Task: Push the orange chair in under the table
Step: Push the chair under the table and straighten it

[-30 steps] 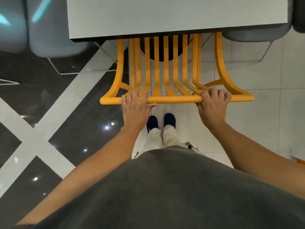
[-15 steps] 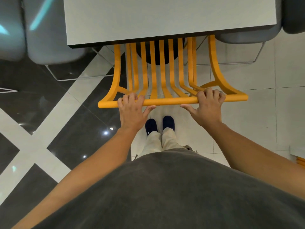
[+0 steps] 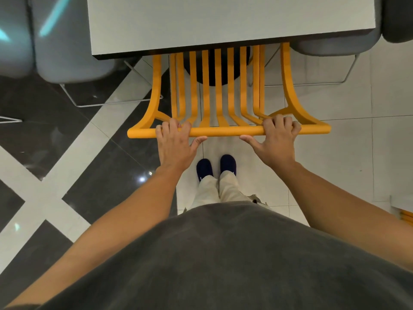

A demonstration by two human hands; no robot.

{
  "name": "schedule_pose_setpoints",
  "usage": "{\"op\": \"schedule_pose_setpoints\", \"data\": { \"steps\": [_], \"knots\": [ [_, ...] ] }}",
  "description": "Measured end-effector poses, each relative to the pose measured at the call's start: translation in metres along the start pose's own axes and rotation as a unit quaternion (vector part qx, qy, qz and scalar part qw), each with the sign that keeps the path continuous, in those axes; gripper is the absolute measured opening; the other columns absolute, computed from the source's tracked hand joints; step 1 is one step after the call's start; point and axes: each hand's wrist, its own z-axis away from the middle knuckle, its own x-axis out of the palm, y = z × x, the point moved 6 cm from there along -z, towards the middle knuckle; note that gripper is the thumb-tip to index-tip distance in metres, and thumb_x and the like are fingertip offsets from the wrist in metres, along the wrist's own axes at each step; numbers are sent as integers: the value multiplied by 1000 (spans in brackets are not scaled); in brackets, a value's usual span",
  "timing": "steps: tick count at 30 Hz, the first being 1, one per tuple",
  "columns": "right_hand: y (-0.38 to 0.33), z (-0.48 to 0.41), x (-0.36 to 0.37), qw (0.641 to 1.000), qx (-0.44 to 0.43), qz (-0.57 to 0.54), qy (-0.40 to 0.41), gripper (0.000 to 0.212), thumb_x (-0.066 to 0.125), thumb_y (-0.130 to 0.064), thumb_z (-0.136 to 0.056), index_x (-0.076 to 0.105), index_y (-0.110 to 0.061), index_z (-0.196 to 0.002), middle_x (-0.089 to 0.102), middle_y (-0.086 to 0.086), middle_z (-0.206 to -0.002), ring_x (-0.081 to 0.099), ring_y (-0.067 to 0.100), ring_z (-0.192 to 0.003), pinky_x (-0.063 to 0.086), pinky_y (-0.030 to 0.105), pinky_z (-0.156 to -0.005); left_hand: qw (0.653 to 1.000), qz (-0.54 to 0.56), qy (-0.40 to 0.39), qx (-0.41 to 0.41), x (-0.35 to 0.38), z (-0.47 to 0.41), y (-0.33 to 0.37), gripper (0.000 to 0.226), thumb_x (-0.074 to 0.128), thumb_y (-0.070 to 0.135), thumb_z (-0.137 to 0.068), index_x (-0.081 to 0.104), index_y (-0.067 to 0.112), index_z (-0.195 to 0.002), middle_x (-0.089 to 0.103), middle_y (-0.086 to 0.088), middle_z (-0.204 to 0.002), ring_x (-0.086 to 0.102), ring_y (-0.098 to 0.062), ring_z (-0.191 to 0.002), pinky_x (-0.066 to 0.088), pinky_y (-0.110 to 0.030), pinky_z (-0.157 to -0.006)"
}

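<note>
The orange chair (image 3: 225, 130) has a slatted back and a round top rail. Its seat is hidden beneath the grey table (image 3: 223, 21), whose dark front edge crosses the slats. My left hand (image 3: 175, 142) rests on the rail left of centre, fingers curled over it and thumb spread to the right. My right hand (image 3: 276, 139) holds the rail right of centre, fingers hooked over the top and thumb pointing left, off the rail.
Grey upholstered chairs with thin wire legs stand left (image 3: 67, 57) and right (image 3: 335, 45) of the table. The floor is white tile with dark glossy panels at left. My dark shoes (image 3: 215, 166) stand just behind the chair. An orange object (image 3: 405, 217) shows at the right edge.
The chair's back has come a little nearer the table edge. My right thumb has come off the rail and now sticks out to the left; my left thumb has spread wider.
</note>
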Motion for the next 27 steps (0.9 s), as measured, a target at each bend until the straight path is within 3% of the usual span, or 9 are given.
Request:
{"op": "schedule_pose_setpoints", "data": {
  "steps": [20,27],
  "knots": [
    [6,-1,-3,1000,0,12,-7,79,38,-83,-84,64,-10,-103,53,12,-106,45,33,-103,28,54,-101,1000,25,-7,1,0,-1,4,63,32,73,-92,58,17,-99,52,-9,-97,45,-29,-90,34,-48,-88],
    [3,-1,-5,999,-13,31,-18,76,35,-81,-87,64,-12,-103,54,10,-105,45,31,-102,28,52,-99,999,32,-1,-1,0,0,6,67,29,73,-93,59,17,-113,56,-9,-113,47,-30,-101,29,-49,-94]
  ]
}}
